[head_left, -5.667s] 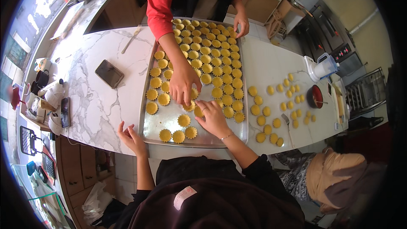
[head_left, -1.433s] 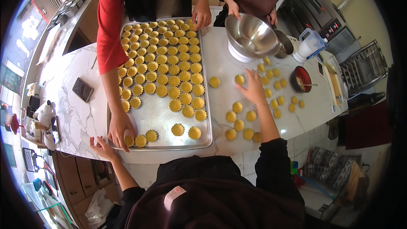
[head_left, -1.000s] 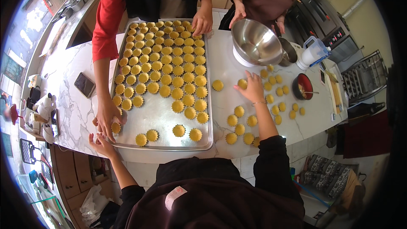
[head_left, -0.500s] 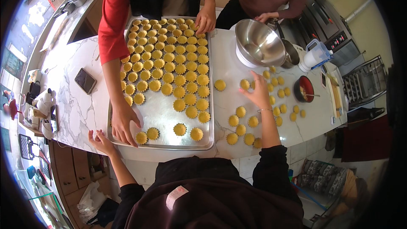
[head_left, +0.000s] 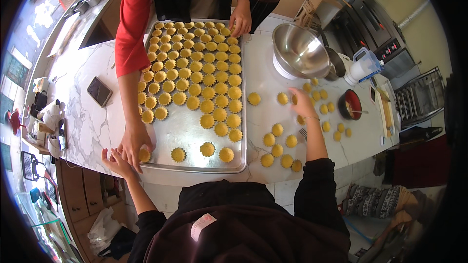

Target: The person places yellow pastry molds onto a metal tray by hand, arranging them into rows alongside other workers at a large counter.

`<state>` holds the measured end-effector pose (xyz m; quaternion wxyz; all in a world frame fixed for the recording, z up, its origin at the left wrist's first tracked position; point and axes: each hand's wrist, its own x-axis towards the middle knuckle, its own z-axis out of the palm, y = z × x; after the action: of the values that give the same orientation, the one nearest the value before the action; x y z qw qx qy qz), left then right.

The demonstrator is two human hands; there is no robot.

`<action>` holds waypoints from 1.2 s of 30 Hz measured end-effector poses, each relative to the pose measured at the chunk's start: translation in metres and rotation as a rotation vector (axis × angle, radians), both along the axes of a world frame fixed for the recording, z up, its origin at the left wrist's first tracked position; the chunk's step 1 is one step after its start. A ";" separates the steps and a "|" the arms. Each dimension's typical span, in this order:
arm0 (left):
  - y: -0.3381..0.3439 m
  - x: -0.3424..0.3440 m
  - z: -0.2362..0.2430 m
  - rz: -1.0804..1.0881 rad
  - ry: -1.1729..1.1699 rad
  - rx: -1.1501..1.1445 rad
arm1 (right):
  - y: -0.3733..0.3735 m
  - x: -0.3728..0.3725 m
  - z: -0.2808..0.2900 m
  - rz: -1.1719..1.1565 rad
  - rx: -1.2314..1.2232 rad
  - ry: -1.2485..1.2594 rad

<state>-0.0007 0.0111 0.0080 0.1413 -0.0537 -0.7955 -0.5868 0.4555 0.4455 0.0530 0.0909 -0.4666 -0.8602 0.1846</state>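
My right hand (head_left: 304,106) reaches over the marble table to the right of the tray, its fingers closed around a small fluted tart shell (head_left: 294,99). Another yellow tart shell (head_left: 282,98) lies just left of those fingertips. My left hand (head_left: 118,164) is at the front left corner of the large metal baking tray (head_left: 195,166), fingers apart and bent. A co-worker's hand (head_left: 132,142) overlaps it closely; whether they touch I cannot tell. That co-worker's fingers hold a tart shell (head_left: 145,154) at the tray's edge. Rows of tart shells (head_left: 195,78) fill the tray's far part.
Beyond my right hand stands a steel mixing bowl (head_left: 301,51), with a plastic jug (head_left: 364,65) and a red-and-black bowl (head_left: 350,103) farther right. A fork (head_left: 303,133) lies by my right forearm. On the left rests a phone (head_left: 99,91). The co-worker's other hand (head_left: 241,19) is at the tray's far corner.
My right hand has moved slightly right and closed on a tart shell. The co-worker's hand has shifted left with a shell from the tray's front. The second person has moved mostly behind the co-worker.
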 end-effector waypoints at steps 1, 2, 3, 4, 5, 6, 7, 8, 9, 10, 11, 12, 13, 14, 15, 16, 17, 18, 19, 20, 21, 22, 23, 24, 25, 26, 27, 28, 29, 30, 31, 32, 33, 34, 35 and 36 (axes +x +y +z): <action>-0.002 0.002 0.004 0.012 0.029 -0.051 | -0.002 -0.001 0.005 -0.032 -0.021 0.031; -0.010 -0.006 -0.008 0.009 0.080 -0.067 | -0.004 -0.002 0.011 -0.065 -0.042 0.062; -0.013 -0.008 -0.013 0.016 0.080 -0.068 | -0.008 -0.003 0.015 -0.058 -0.042 0.062; -0.013 -0.009 -0.018 -0.011 0.010 0.044 | -0.015 -0.006 0.022 -0.083 -0.017 0.108; -0.015 -0.009 -0.020 -0.030 -0.054 0.154 | -0.024 -0.013 0.031 -0.100 0.005 0.160; -0.017 -0.009 -0.023 -0.020 -0.053 0.152 | -0.034 -0.021 0.041 -0.090 0.002 0.160; -0.019 -0.011 -0.025 -0.023 -0.016 0.078 | -0.050 -0.033 0.056 -0.066 -0.072 0.256; -0.023 -0.014 -0.026 -0.024 0.023 -0.002 | -0.068 -0.047 0.068 -0.041 -0.153 0.353; -0.028 -0.017 -0.029 -0.017 -0.037 -0.018 | -0.089 -0.065 0.079 0.055 -0.184 0.390; -0.018 -0.009 -0.017 -0.007 -0.020 -0.023 | -0.110 -0.083 0.083 0.137 -0.209 0.422; -0.006 0.000 -0.005 -0.007 -0.004 -0.022 | -0.127 -0.100 0.080 0.287 -0.108 0.423; -0.010 -0.004 -0.008 -0.009 0.001 -0.024 | -0.144 -0.119 0.078 0.446 -0.005 0.425; -0.019 -0.010 -0.016 -0.013 0.034 -0.014 | -0.162 -0.140 0.079 0.505 -0.076 0.379; -0.023 -0.012 -0.021 -0.026 0.064 0.000 | -0.178 -0.158 0.080 0.554 -0.143 0.330; -0.020 -0.011 -0.022 -0.045 0.063 0.006 | -0.186 -0.173 0.067 0.606 -0.101 0.320; -0.017 -0.009 -0.019 -0.033 0.071 -0.015 | -0.191 -0.187 0.050 0.660 -0.059 0.310; -0.013 -0.007 -0.013 -0.017 0.077 -0.035 | -0.198 -0.201 0.047 0.679 -0.054 0.271; -0.004 -0.002 -0.004 0.004 0.051 -0.035 | -0.203 -0.212 0.042 0.695 -0.052 0.232; -0.004 -0.003 -0.004 -0.005 0.053 -0.032 | -0.208 -0.221 0.038 0.686 -0.048 0.233; -0.007 -0.007 -0.007 0.006 0.029 -0.002 | -0.211 -0.229 0.034 0.723 -0.024 0.135; -0.009 -0.011 -0.010 0.015 0.003 0.029 | -0.211 -0.232 0.031 0.757 -0.002 0.035; -0.010 -0.012 -0.012 0.029 0.007 0.042 | -0.211 -0.229 0.029 0.746 -0.004 0.031; -0.010 -0.013 -0.014 0.025 0.014 0.043 | -0.210 -0.226 0.028 0.739 -0.007 0.052; -0.009 -0.015 -0.016 0.015 -0.003 0.064 | -0.207 -0.222 0.028 0.729 -0.009 0.073; -0.008 -0.016 -0.017 0.010 -0.022 0.085 | -0.203 -0.214 0.034 0.719 -0.010 0.065; -0.013 -0.018 -0.018 0.022 -0.033 0.074 | -0.199 -0.201 0.046 0.615 -0.022 0.296; -0.017 -0.019 -0.020 0.031 -0.035 0.050 | -0.193 -0.186 0.055 0.502 -0.033 0.523; -0.028 -0.023 -0.024 0.042 -0.052 0.111 | -0.183 -0.169 0.061 0.362 0.021 0.531; -0.038 -0.026 -0.028 0.061 -0.064 0.170 | -0.170 -0.151 0.062 0.230 0.072 0.542; -0.031 -0.021 -0.019 0.107 -0.112 0.288 | -0.149 -0.129 0.054 0.058 0.047 0.566; -0.036 -0.023 -0.014 0.155 -0.147 0.333 | -0.127 -0.105 0.052 -0.078 0.039 0.455; -0.047 -0.028 -0.012 0.220 -0.114 0.355 | -0.107 -0.082 0.047 -0.144 0.107 0.366; -0.054 -0.032 -0.009 0.283 -0.082 0.379 | -0.090 -0.064 0.043 -0.211 0.177 0.273; -0.049 -0.028 0.002 0.324 -0.037 0.354 | -0.078 -0.052 0.036 -0.226 0.176 0.266; -0.049 -0.024 0.017 0.372 0.012 0.329 | -0.067 -0.044 0.030 -0.187 0.136 0.243; -0.054 -0.025 0.026 0.352 0.086 0.260 | -0.059 -0.040 0.023 -0.146 0.095 0.220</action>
<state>-0.0259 -0.0429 0.0345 0.2811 0.0795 -0.7036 -0.6477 0.4157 0.3861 0.0762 0.2199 -0.5001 -0.8165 0.1869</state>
